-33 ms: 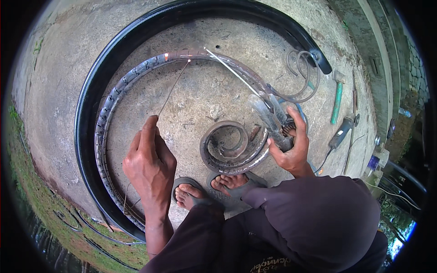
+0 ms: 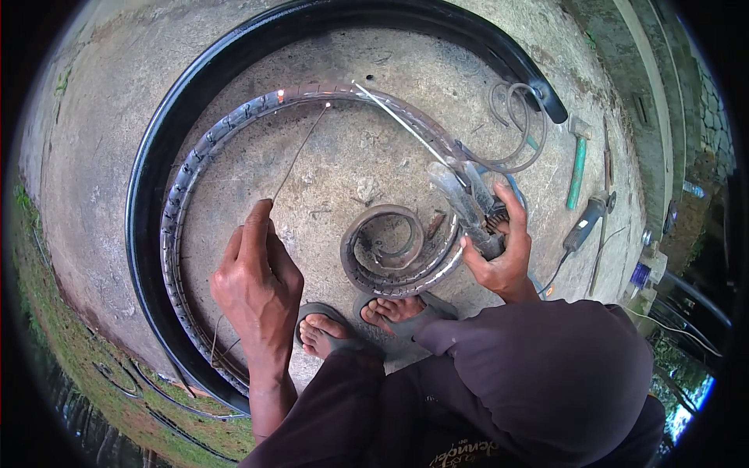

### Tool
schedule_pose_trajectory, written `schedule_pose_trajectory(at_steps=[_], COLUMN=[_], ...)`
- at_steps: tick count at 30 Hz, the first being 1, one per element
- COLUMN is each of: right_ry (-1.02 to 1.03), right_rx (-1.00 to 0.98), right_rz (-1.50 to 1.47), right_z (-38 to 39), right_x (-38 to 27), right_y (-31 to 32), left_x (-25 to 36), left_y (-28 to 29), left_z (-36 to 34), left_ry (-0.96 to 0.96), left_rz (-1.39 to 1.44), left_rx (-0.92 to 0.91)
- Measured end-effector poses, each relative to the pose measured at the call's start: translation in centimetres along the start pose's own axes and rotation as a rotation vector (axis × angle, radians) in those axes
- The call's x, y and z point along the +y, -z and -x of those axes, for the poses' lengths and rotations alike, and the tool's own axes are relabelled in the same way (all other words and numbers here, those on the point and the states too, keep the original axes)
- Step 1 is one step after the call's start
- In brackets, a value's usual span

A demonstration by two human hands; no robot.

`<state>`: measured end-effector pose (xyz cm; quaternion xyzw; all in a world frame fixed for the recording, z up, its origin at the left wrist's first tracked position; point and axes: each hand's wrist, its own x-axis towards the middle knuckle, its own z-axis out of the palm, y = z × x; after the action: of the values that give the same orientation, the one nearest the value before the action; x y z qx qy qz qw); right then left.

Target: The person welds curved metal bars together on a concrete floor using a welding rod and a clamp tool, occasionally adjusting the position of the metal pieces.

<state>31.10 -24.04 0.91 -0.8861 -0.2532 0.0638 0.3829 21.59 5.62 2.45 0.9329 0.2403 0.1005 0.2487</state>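
A scroll-shaped metal bar (image 2: 173, 214) lies on the concrete, its outer curve crossed by many dark weld marks. One spot near its far side glows orange. My left hand (image 2: 257, 269) is closed on a thin metal rod (image 2: 300, 148), whose bright tip is just inside that curve. My right hand (image 2: 507, 249) wraps around a worn welding electrode holder (image 2: 476, 210). From its jaws a pale welding electrode (image 2: 402, 123) slants up and left, its tip over the far part of the curve.
A large black curved channel (image 2: 144, 187) surrounds the scroll. A loose hose (image 2: 519, 168), a green-handled hammer (image 2: 577, 173) and an angle grinder (image 2: 585, 224) with its cord lie to the right. My sandalled feet (image 2: 321, 331) stand beside the scroll's inner coil. Grass borders the concrete at left.
The rod's tip has shifted slightly right relative to the scroll. Both hands keep their hold.
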Motion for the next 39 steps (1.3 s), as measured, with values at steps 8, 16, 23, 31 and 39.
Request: schedule_pose_trajectory(at_steps=[8, 16, 23, 31, 39], right_ry=[-0.338, -0.559, -0.559, -0.901, -1.102], right_rx=[0.053, 0.145, 0.407, 0.786, 0.713], right_rz=[0.008, -0.376, -0.527, -1.167, -1.263], right_z=[4.7, 4.4, 4.7, 8.6, 10.9], right_x=[-0.9, -1.2, 0.6, 13.1, 18.4], right_y=[3.2, 2.1, 3.6, 8.7, 6.6], left_x=[1.8, -1.4, -4.7, -3.9, -0.1], left_y=[-0.3, -1.2, -1.6, -3.0, -7.3], left_z=[4.1, 6.3, 6.2, 4.5, 7.7], left_ry=[0.043, 0.007, 0.11, -0.056, -0.008], left_rz=[0.103, 0.108, -0.128, -0.12, 0.351], left_rx=[-0.307, -0.178, -0.02, 0.013, -0.294])
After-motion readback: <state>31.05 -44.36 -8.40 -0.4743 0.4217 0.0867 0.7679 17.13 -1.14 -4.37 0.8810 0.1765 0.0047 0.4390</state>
